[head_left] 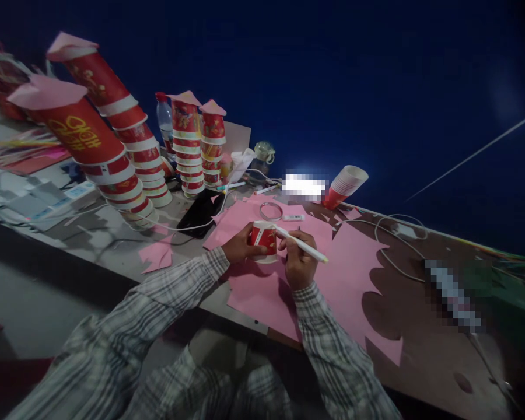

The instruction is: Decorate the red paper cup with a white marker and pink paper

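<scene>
My left hand (241,244) is closed around the left side of a red paper cup (269,239), which stands mouth-down over the pink paper (262,297). My right hand (300,259) grips a white marker pen (304,246), its tip at the cup's upper right edge and its yellowish end pointing right. Just beyond the cup lie a roll of clear tape (272,204) and a small white stick-like item (293,218). Whether the cup rests on the paper or is held slightly above it, I cannot tell.
Tall towers of red cups (114,169) with pink paper tops lean at the left, with shorter cup towers (187,149) behind. A black phone (201,213), a power strip (65,201) and white cables lie left. A cup stack (345,185) stands back right; a glass jar (262,157) behind.
</scene>
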`<move>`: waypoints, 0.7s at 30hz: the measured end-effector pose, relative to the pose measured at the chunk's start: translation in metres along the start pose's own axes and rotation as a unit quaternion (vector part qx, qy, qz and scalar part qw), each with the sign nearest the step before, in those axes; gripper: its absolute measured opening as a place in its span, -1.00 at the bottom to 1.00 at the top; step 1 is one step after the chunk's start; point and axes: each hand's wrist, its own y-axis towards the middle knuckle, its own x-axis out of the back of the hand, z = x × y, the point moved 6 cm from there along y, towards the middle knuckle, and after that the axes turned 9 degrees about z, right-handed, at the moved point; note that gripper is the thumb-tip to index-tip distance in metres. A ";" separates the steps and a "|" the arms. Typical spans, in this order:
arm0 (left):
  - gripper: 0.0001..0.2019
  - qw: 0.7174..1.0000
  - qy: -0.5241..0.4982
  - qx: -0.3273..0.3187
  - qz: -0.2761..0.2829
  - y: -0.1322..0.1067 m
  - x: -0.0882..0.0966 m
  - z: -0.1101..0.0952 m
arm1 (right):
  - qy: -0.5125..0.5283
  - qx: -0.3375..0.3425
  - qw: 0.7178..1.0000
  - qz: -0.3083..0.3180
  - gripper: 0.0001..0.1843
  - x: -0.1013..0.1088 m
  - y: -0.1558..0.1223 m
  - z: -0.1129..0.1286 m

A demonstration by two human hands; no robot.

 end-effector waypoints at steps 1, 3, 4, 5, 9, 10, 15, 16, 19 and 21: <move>-0.27 1.000 -0.003 0.000 0.001 0.000 0.000 0.000 | 0.008 -0.003 1.000 -0.002 -0.80 0.000 0.001 -0.001; -0.27 1.000 -0.011 0.000 0.005 0.001 0.000 0.000 | 0.028 -0.011 1.000 -0.004 -0.80 0.001 0.002 -0.003; -0.27 1.000 -0.014 0.000 0.007 0.001 -0.001 0.000 | 0.036 -0.015 0.999 -0.005 -0.80 0.001 0.002 -0.004; -0.27 1.000 -0.016 0.001 0.007 0.001 -0.001 0.000 | 0.041 -0.018 0.999 -0.006 -0.80 0.001 0.002 -0.005; -0.28 1.000 -0.012 0.000 0.000 0.001 0.001 -0.001 | 0.040 -0.017 0.999 0.002 -0.80 0.000 0.001 -0.003; -0.29 1.000 -0.010 0.001 -0.003 0.001 0.002 0.000 | 0.040 -0.020 0.999 0.004 -0.81 0.001 0.000 -0.003; -0.30 1.000 -0.012 0.011 -0.010 0.000 0.004 0.001 | 0.045 -0.037 0.998 0.013 -0.82 0.001 -0.002 -0.004; -0.30 1.000 -0.014 0.008 -0.010 0.000 0.004 0.001 | 0.045 -0.034 0.998 0.015 -0.82 0.001 -0.003 -0.004; -0.28 1.000 -0.021 -0.001 -0.007 0.001 0.004 -0.001 | 0.036 -0.013 0.999 0.022 -0.82 0.001 -0.004 -0.002; -0.24 1.000 -0.029 -0.003 -0.005 0.002 0.003 -0.001 | 0.010 0.004 0.999 0.038 -0.83 0.000 -0.006 -0.002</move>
